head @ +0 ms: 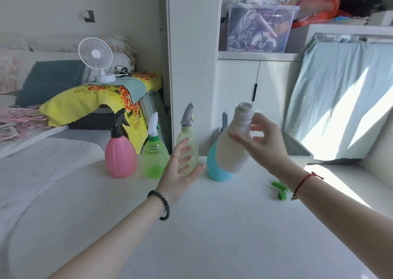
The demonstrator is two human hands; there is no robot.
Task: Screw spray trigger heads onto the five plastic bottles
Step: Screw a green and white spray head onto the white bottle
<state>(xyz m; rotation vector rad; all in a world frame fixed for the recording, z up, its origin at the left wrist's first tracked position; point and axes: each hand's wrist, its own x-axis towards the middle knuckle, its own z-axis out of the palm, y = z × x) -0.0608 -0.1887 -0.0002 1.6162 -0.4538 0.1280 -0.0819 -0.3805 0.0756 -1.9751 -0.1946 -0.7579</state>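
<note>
Four bottles stand in a row on the white table (191,225): a pink bottle (120,157) with a black trigger head, a green bottle (154,158) with a white head, a pale yellow bottle (190,149) with a grey head, and a blue bottle (214,168) whose head is partly hidden. My right hand (265,144) holds a white bottle (236,142) tilted above the table, its threaded neck bare. My left hand (182,170) is open, fingers spread, just in front of the yellow bottle. A green trigger head (280,190) lies on the table at the right.
A bed with white covers lies to the left, with a yellow flowered cloth and a small white fan (95,57) behind the bottles. A white cupboard (244,91) stands behind the table. A grey tray (297,149) sits at the table's far right.
</note>
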